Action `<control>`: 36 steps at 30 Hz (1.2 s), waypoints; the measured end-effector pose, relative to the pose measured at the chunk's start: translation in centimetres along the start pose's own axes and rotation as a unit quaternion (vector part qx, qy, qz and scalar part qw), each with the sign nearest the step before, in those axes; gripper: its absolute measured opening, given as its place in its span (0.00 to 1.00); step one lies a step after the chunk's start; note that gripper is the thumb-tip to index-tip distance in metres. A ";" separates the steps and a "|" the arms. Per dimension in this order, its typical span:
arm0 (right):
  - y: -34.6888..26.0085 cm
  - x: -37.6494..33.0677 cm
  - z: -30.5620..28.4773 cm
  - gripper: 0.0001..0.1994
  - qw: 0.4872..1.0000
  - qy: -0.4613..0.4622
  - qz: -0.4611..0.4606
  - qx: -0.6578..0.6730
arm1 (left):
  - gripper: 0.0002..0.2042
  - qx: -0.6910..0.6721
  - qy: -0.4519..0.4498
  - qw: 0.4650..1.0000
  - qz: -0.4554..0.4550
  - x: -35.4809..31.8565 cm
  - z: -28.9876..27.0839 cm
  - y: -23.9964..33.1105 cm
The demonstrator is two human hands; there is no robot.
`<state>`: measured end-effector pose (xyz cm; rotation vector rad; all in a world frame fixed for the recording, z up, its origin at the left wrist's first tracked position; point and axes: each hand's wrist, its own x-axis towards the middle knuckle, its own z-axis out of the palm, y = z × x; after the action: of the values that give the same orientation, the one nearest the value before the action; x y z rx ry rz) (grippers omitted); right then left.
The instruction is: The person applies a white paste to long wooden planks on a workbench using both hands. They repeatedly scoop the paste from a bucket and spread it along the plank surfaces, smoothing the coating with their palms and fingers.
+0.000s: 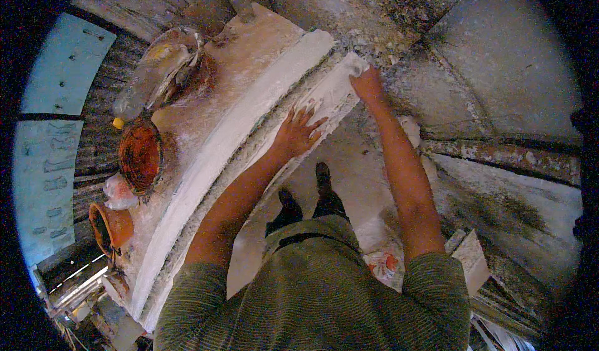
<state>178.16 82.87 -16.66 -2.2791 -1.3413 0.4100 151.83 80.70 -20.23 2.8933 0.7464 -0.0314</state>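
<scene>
Two long, pale, chalky-white strips lie side by side on a worktable, a rough groove between them. My left hand [298, 132] rests on the nearer strip [327, 92] with its fingers spread, palm down, holding nothing. At the far end of that same strip, my right hand [368, 84] is closed, its fingers curled down against the surface. Whatever it may hold is hidden under the fingers. The farther strip [249, 111] runs alongside, touched by neither hand.
Along the table's [215, 98] left lie a clear plastic bottle [132, 98] with a yellow cap, a reddish-brown bowl [140, 154], a crumpled plastic bag [118, 192] and an orange clay pot [112, 226]. Blue panels [50, 182] stand beyond. A dusty wall [511, 70] rises at right.
</scene>
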 end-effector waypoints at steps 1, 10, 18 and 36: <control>0.3 0.5 -0.8 0.32 0.999 0.010 -0.024 -0.036 | 0.25 0.024 -0.017 0.999 -0.028 0.9 0.1 0.2; 7.1 3.0 -0.9 0.29 0.970 0.017 -0.074 -0.233 | 0.25 -0.059 -0.019 0.994 -0.087 3.8 0.1 -0.2; -1.0 -13.5 4.2 0.25 0.994 -0.015 0.012 0.109 | 0.26 -0.031 -0.036 0.995 -0.086 -0.1 -0.3 -0.4; 0.0 -8.1 3.4 0.26 0.983 -0.148 0.053 -0.090 | 0.25 0.030 0.002 0.999 0.026 8.1 -0.3 -0.2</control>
<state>172.67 76.57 -19.36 -2.5229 -1.4528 0.7151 158.82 84.79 -20.40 2.9684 0.6817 -0.0435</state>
